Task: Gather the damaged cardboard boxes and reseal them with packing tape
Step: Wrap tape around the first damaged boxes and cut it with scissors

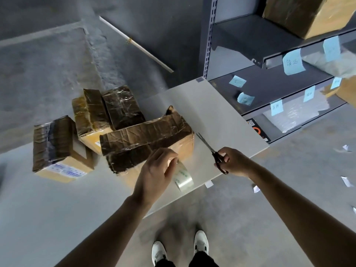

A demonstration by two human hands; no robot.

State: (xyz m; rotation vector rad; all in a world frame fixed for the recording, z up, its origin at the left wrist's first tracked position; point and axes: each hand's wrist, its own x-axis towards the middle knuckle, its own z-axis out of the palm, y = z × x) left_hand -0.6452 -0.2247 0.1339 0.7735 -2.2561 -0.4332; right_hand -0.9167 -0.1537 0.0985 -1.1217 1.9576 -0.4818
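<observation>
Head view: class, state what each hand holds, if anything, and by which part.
The left hand pinches the clear packing tape roll at its top edge; the right hand grips the black-handled metal scissors by the handle loops.

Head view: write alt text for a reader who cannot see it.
A person's left hand holds a roll of clear packing tape beside a crumpled brown cardboard box on a pale table, while the right hand grips black-handled scissors. More taped boxes lie beyond it.

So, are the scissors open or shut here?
Slightly open: the scissors in the right hand show blade tips parted in a narrow V.
</observation>
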